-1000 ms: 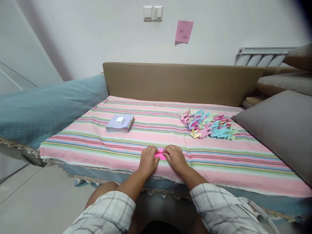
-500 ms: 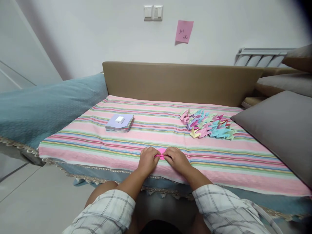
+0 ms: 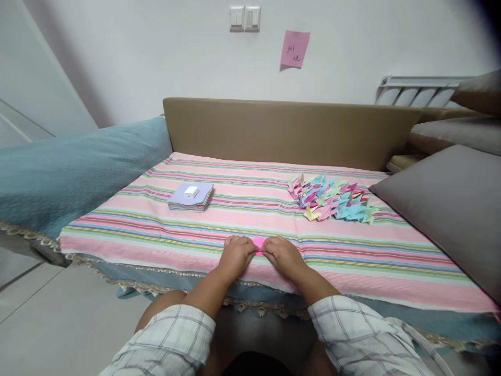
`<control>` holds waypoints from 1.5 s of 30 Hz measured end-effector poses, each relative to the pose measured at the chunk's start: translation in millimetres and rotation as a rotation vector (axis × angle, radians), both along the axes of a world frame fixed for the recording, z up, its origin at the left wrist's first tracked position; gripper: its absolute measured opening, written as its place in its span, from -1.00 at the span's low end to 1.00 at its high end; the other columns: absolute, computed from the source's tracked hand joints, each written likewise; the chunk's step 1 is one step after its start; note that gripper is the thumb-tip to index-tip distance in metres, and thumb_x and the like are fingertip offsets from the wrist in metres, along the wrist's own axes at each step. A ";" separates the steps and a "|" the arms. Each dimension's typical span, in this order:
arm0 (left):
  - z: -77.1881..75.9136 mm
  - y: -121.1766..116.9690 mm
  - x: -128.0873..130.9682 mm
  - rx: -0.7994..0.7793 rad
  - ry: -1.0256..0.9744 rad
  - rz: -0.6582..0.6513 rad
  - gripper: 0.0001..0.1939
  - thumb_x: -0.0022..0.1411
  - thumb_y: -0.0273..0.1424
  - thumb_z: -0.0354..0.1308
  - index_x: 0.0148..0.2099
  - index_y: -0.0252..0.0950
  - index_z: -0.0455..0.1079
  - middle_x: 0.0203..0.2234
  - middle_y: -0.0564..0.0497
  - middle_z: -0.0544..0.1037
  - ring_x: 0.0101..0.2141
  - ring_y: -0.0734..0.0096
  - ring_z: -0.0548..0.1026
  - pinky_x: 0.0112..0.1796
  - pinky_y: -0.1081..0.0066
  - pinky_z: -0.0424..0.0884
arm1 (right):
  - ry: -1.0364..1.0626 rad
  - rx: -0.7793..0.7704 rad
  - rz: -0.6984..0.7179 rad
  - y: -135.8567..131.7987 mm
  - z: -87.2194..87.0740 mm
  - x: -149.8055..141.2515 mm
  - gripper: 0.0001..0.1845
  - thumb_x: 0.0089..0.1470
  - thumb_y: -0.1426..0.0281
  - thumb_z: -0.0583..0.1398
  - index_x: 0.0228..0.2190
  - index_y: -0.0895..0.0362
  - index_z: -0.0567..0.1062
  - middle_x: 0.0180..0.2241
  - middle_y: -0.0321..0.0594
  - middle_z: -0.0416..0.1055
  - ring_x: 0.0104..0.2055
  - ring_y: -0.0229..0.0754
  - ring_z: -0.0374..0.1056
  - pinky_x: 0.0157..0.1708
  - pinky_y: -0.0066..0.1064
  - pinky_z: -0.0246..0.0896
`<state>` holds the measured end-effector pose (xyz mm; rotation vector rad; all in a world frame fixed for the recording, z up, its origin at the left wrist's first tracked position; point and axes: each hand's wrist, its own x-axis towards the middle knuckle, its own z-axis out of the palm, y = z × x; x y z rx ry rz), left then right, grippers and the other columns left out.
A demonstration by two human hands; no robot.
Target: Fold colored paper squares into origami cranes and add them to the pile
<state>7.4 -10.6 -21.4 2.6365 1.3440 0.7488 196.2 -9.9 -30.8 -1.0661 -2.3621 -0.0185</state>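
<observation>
A bright pink sheet of origami paper [image 3: 259,242] lies low over the front of the striped cloth, mostly covered by my fingers. My left hand [image 3: 238,255] pinches its near edge from the left. From the right, my right hand [image 3: 282,256] pinches the same edge, the two sets of fingertips almost meeting. How the paper is folded under the fingers cannot be made out. Beyond my right hand lies a heap of folded paper cranes [image 3: 332,199] in several colours. Past my left hand sits a stack of square paper [image 3: 182,197], lilac on top, with a small white block [image 3: 191,191] on it.
The striped cloth [image 3: 242,180] covers a sofa seat with a brown backrest [image 3: 289,130]. Grey cushions [image 3: 450,193] crowd the right side. A blue-covered armrest [image 3: 90,162] bounds the left. A pink note [image 3: 295,49] and light switches [image 3: 245,19] are on the wall.
The fingertips of both hands have drawn closer together on the pink paper, and its near edge shows less. The view has shifted slightly; the cranes and the stack lie as before.
</observation>
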 end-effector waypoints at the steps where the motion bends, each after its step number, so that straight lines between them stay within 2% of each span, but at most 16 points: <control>1: 0.6 0.1 -0.6 0.003 0.005 -0.015 -0.87 0.19 -0.37 0.11 -0.27 -0.14 0.50 -0.34 0.05 0.54 -0.25 0.38 0.41 -0.17 0.32 0.18 | -0.013 -0.004 0.005 0.0 0.3 0.8 -0.86 0.12 0.38 0.14 -0.38 0.11 0.51 -0.33 -0.21 0.46 -0.25 -0.18 0.31 -0.22 -0.36 0.20; 8: 4.0 -1.1 -2.3 0.035 0.041 -0.042 -0.84 0.20 -0.38 0.09 -0.27 -0.12 0.52 -0.36 0.04 0.54 -0.28 0.40 0.41 -0.21 0.31 0.18 | -0.062 -0.050 0.002 -3.6 6.5 4.8 -0.80 0.14 0.39 0.11 -0.28 0.04 0.54 -0.26 -0.25 0.48 -0.21 -0.19 0.32 -0.22 -0.38 0.23; 16: 2.9 -6.6 -7.3 0.174 0.188 -0.067 -0.79 0.22 -0.39 0.05 -0.18 -0.09 0.50 -0.29 -0.01 0.49 -0.25 0.32 0.36 -0.21 0.25 0.24 | -0.101 -0.053 0.050 -9.9 4.9 11.4 -0.66 0.12 0.50 0.04 -0.11 0.03 0.48 -0.13 -0.21 0.43 -0.11 -0.18 0.27 -0.11 -0.35 0.22; 19: 2.7 -17.1 -7.4 0.228 0.268 -0.004 -0.76 0.24 -0.35 0.02 -0.09 -0.08 0.44 -0.23 -0.04 0.46 -0.19 0.26 0.33 -0.10 0.13 0.21 | -0.126 -0.038 0.028 -13.3 3.7 11.6 -0.62 0.09 0.51 0.07 -0.08 0.02 0.45 -0.09 -0.22 0.42 -0.06 -0.16 0.25 -0.05 -0.31 0.18; 21: 1.6 -25.3 -5.4 0.255 0.329 0.030 -0.73 0.25 -0.36 0.00 -0.02 -0.12 0.39 -0.18 -0.05 0.44 -0.13 0.22 0.32 0.01 0.03 0.12 | -0.152 -0.026 -0.008 -16.7 3.7 10.5 -0.61 0.08 0.49 0.09 -0.06 0.00 0.43 -0.07 -0.22 0.42 -0.04 -0.14 0.25 -0.01 -0.24 0.12; 25: -3.6 -35.9 -0.7 0.289 0.427 0.001 -0.65 0.25 -0.42 -0.05 0.08 -0.27 0.28 0.02 -0.11 0.36 0.00 0.18 0.26 0.11 0.07 0.01 | -0.213 -0.050 -0.073 -25.4 2.9 8.7 -0.56 0.08 0.47 0.09 0.01 -0.04 0.36 0.03 -0.25 0.36 0.05 -0.13 0.21 0.08 -0.12 -0.02; 30: -9.1 -36.5 -1.0 0.268 0.453 -0.016 -0.62 0.26 -0.46 -0.10 0.12 -0.33 0.24 0.09 -0.12 0.33 0.03 0.16 0.26 0.03 0.17 0.14 | -0.229 -0.051 -0.103 -33.6 -4.1 12.3 -0.54 0.11 0.44 0.06 0.06 -0.04 0.30 0.12 -0.28 0.24 0.16 -0.11 0.12 0.13 -0.05 -0.11; 39: -4.1 -36.0 3.8 0.227 0.431 0.009 -0.62 0.20 -0.45 -0.04 0.08 -0.28 0.26 0.15 -0.11 0.24 -0.03 0.14 0.28 -0.12 0.16 0.22 | -0.164 0.042 -0.209 -30.6 -8.0 25.4 -0.69 0.16 0.40 0.03 -0.09 0.04 0.45 0.01 -0.20 0.38 0.08 -0.08 0.23 0.10 -0.11 -0.03; 45: -2.8 -34.1 5.8 0.159 0.380 0.014 -0.65 0.16 -0.46 -0.03 0.02 -0.26 0.28 0.14 -0.10 0.26 -0.05 0.10 0.27 -0.15 0.12 0.21 | -0.142 0.114 -0.220 -33.6 -9.5 18.9 -0.68 0.14 0.43 0.05 -0.08 0.08 0.44 0.07 -0.15 0.31 0.13 -0.03 0.12 0.14 -0.09 -0.15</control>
